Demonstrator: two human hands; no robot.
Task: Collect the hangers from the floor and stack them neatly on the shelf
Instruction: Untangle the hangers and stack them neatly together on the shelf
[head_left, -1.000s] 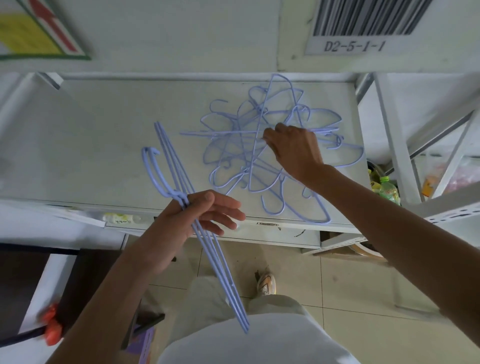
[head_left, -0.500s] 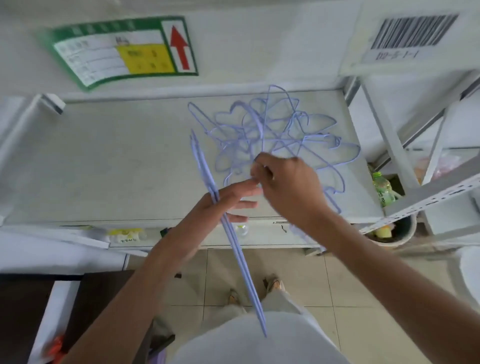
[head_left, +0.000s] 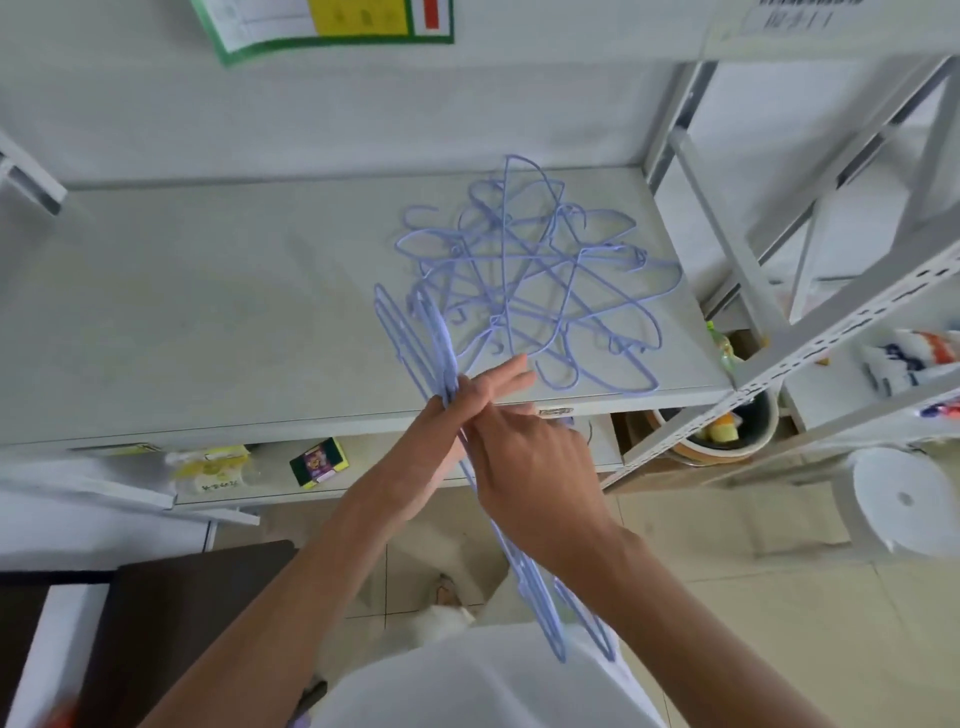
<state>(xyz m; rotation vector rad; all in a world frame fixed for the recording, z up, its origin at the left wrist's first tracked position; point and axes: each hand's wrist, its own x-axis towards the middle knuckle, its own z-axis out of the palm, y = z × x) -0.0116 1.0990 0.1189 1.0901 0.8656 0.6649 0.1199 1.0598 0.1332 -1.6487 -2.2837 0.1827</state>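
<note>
Hangers (head_left: 524, 280) of thin lilac wire, tangled in a loose heap on the right part of the pale shelf (head_left: 208, 312), upper centre of the frame, hooks and shoulders crossing every way. Second lot, a held bundle (head_left: 415, 332) of the same lilac hangers, aligned flat together and running diagonally from mid-frame down to the lower centre. Left hand (head_left: 447, 431) closed around the bundle's middle, index and middle fingers stretched out toward the heap. Right hand (head_left: 524, 467) pressed against the bundle just beside the left; grip hidden behind its back, so cannot tell whether pinching. Below the shelf edge, a lower shelf with a yellow packet (head_left: 208, 467) and a green-edged sponge (head_left: 319, 462). At right, a white perforated rack frame (head_left: 810, 332), a dark bin (head_left: 737, 431) under it, a white stool (head_left: 904, 499) on the tiled floor (head_left: 727, 571). Green-bordered label (head_left: 322, 26) at the top.
</note>
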